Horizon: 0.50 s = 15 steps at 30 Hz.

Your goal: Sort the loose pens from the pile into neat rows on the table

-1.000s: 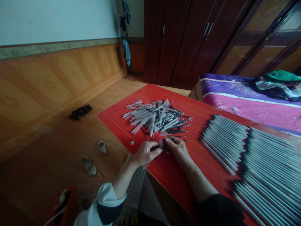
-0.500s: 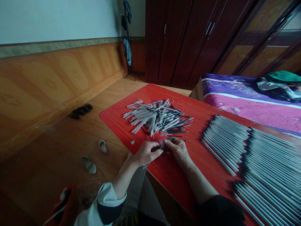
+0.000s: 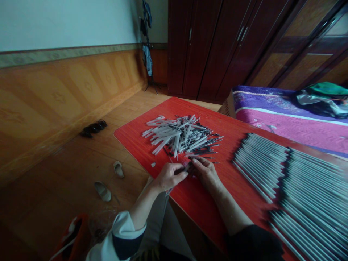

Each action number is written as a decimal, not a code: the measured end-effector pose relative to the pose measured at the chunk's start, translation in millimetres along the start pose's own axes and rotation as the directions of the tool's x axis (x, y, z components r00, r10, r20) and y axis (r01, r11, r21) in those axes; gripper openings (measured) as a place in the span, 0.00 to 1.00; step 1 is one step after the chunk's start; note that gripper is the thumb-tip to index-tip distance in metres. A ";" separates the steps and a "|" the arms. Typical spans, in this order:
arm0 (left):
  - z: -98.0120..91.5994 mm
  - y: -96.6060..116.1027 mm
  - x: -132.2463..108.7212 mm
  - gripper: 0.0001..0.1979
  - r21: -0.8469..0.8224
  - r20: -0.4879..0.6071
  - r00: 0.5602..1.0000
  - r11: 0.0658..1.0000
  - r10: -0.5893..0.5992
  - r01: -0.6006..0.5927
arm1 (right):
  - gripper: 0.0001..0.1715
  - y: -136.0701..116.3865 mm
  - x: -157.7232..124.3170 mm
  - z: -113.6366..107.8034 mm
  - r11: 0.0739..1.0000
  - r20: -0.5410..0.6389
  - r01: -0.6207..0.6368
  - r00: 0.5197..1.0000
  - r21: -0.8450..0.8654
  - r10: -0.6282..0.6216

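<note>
pinching a small dark piece point(image 3: 187, 168) between thumbs and fingers, the left hand point(image 3: 168, 177) and right hand point(image 3: 206, 174) met low over the red table point(image 3: 201, 214). the right fingertips had shifted slightly within the last half second, the left hardly, which suggested fine adjusting rather than release. just beyond the grip lay a pile of white and black sticks point(image 3: 179, 134); right of it, rows of pale rods point(image 3: 312, 181). below left of it stood an orange-red container point(image 3: 85, 221) beside a clear plastic bag point(image 3: 102, 221), their contents too dim to tell.
</note>
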<state>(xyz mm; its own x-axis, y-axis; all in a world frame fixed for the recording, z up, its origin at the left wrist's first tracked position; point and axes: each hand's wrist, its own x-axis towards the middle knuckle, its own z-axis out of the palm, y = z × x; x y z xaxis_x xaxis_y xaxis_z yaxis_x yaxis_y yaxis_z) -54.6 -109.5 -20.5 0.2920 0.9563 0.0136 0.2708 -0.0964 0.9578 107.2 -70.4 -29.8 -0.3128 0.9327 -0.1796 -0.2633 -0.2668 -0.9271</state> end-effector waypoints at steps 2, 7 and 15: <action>-0.2 0.2 -0.1 0.12 0.000 -0.003 1.000 1.000 0.003 -0.003 | 0.17 0.5 0.3 -1.0 1.000 0.026 -0.006 1.000 0.001 0.006; -0.7 -0.7 -0.6 0.12 0.013 0.009 1.000 1.000 0.007 -0.007 | 0.15 0.5 0.3 -0.8 0.998 0.021 0.002 1.000 -0.067 -0.001; -1.0 -0.5 -0.8 0.12 0.009 0.012 1.000 1.000 0.012 -0.012 | 0.15 -1.2 -0.3 -1.3 0.999 0.047 -0.011 0.999 -0.052 0.014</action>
<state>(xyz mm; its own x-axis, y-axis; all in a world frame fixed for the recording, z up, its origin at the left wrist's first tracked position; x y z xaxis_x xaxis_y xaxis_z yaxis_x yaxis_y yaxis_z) -55.9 -109.9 -20.7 0.3059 0.9518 0.0214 0.2759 -0.1101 0.9549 108.7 -70.1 -29.0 -0.3587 0.9166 -0.1768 -0.2115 -0.2643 -0.9410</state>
